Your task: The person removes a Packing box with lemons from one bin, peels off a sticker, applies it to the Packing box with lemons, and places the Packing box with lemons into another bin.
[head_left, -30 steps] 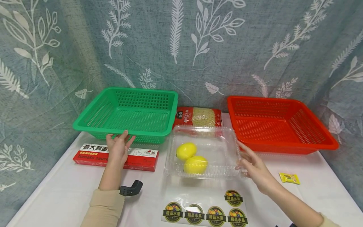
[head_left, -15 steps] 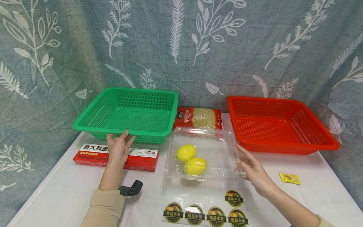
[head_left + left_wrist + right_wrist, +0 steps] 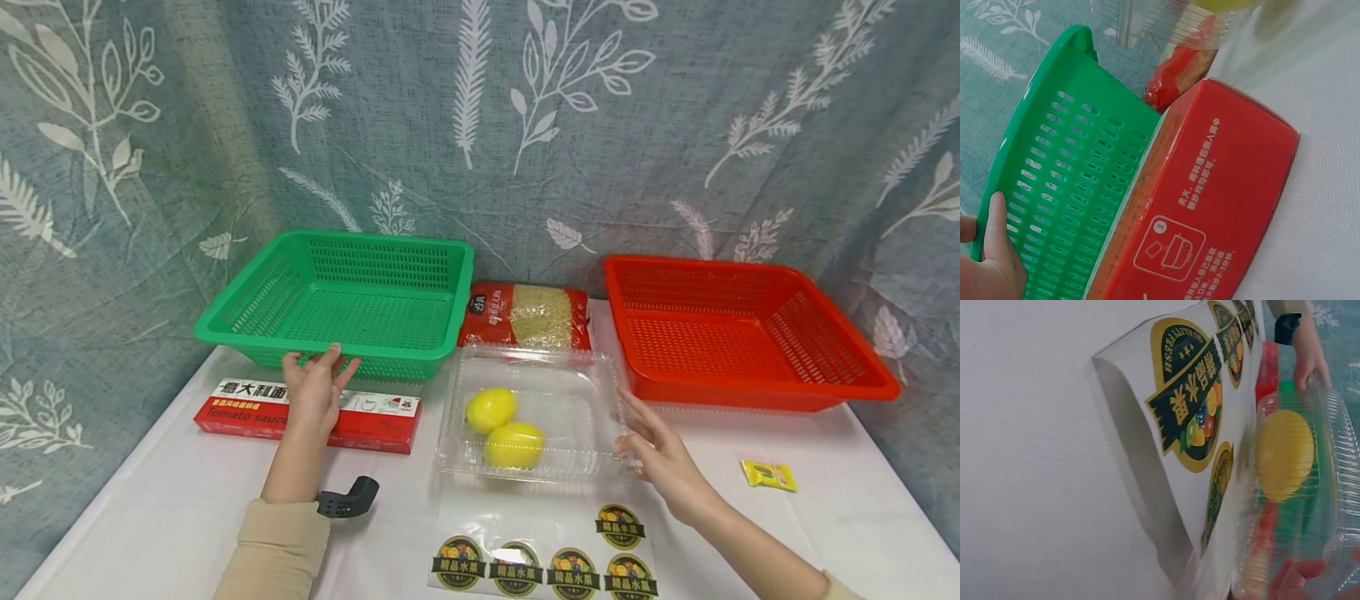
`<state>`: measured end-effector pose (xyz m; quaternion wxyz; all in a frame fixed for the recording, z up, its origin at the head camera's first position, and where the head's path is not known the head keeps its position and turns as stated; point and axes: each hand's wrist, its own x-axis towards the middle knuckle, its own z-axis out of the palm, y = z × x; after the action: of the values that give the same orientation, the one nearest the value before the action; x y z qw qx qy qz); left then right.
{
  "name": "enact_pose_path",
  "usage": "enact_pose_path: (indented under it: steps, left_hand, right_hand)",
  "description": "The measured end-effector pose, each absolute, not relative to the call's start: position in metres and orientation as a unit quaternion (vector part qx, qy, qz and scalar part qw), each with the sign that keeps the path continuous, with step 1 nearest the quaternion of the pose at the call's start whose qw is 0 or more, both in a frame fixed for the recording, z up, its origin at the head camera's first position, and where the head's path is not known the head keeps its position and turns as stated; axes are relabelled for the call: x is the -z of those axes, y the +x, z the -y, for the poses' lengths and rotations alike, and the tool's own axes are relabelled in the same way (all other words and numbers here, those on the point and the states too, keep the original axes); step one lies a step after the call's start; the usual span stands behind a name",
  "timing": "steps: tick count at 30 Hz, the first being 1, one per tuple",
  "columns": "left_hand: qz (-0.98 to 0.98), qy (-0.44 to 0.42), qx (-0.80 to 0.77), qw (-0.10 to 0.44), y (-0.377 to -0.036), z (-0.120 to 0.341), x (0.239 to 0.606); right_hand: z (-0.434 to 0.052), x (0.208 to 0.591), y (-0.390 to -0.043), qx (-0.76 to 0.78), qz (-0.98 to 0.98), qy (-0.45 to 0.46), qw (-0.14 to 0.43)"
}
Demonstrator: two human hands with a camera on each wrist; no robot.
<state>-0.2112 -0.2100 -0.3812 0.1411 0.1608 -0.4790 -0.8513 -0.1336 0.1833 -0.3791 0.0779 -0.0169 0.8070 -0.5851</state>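
My left hand (image 3: 313,396) grips the front rim of the green basket (image 3: 352,350), one digit over the rim and others against the outer wall. In the left wrist view, fingers (image 3: 999,231) lie on that wall. My right hand (image 3: 663,458) holds the right side of a clear plastic box (image 3: 577,417). Inside the box are two lemons (image 3: 513,446), gathered at its left; whether its lid is latched I cannot tell. In the right wrist view, a lemon (image 3: 1285,456) shows through the ribbed plastic, and my fingertips are partly cut off at the bottom.
A red tomato sauce box (image 3: 375,425) lies before the green basket. Behind the clear box is a pasta bag (image 3: 543,315). The red basket (image 3: 750,392) stands right, with a small yellow packet (image 3: 768,475) in front. A sticker sheet (image 3: 517,521) lies at the near edge.
The clear box has come down and slightly toward me, with the lemons and my right hand moving along. My left hand has stayed at the green basket's rim.
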Motion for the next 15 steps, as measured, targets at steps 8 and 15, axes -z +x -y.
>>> enact_pose_path:
  steps: [8,15]
  left_hand:
    - [0.474,0.164,0.853,0.142,-0.212,0.2097,0.3813]
    - [0.467,0.165,0.857,0.142,-0.2116,0.2094,0.38]
  right_hand:
    - [-0.1836,0.3852,-0.1366,0.585,-0.807,-0.009,0.077]
    - [-0.1841,0.3893,-0.1381,0.583,-0.809,-0.011,0.079]
